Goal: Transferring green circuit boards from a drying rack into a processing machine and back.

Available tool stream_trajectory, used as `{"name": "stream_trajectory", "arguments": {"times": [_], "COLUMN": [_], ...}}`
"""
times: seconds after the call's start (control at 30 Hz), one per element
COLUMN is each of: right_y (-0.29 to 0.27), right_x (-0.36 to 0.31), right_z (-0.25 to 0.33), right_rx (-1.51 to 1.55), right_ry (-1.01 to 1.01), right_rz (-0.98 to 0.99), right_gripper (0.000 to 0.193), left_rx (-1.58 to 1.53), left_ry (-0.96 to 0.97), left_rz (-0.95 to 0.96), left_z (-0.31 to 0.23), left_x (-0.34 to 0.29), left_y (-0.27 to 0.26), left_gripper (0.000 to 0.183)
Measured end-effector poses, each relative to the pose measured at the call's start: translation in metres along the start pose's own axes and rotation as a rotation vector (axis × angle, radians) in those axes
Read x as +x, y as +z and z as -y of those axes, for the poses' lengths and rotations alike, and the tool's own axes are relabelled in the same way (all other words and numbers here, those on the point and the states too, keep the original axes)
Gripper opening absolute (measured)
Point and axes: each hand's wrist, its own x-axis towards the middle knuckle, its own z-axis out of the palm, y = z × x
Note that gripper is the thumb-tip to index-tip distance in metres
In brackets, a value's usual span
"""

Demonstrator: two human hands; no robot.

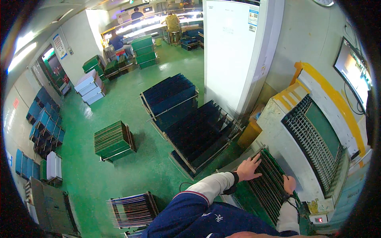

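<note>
At 4 o'clock in the view, a closely packed row of dark panels stands on edge in front of the person. The left hand lies over the far end of the row at 11 o'clock, fingers spread apart across the upper edges. The right hand is at the row's 2 o'clock side, fingers curled at a panel edge; whether they are clamped on it is not discernible. Relative to the row, a roller machine stands at 1 to 2 o'clock, a rack of black panels at 10 o'clock, and a green panel stack between 9 and 10 o'clock on the floor.
</note>
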Motion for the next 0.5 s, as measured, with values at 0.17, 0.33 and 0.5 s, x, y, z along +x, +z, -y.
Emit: {"name": "stream_trajectory", "arguments": {"times": [0.17, 0.33, 0.5], "right_y": [0.001, 0.002, 0.006], "right_x": [0.003, 0.004, 0.006], "right_z": [-0.002, 0.000, -0.005], "right_rx": [-0.015, -0.014, 0.022], "right_ry": [0.071, 0.023, -0.052], "right_rz": [0.048, 0.009, 0.003], "right_gripper": [0.048, 0.050, 0.049], "left_rx": [0.011, -0.003, 0.002], "left_ry": [-0.002, -0.014, 0.020], "left_rz": [0.021, -0.020, -0.084], "left_z": [-0.004, -0.003, 0.004], "left_x": [0.001, 0.000, 0.001], "left_y": [-0.003, 0.000, 0.011], "left_gripper": [0.086, 0.083, 0.083]}}
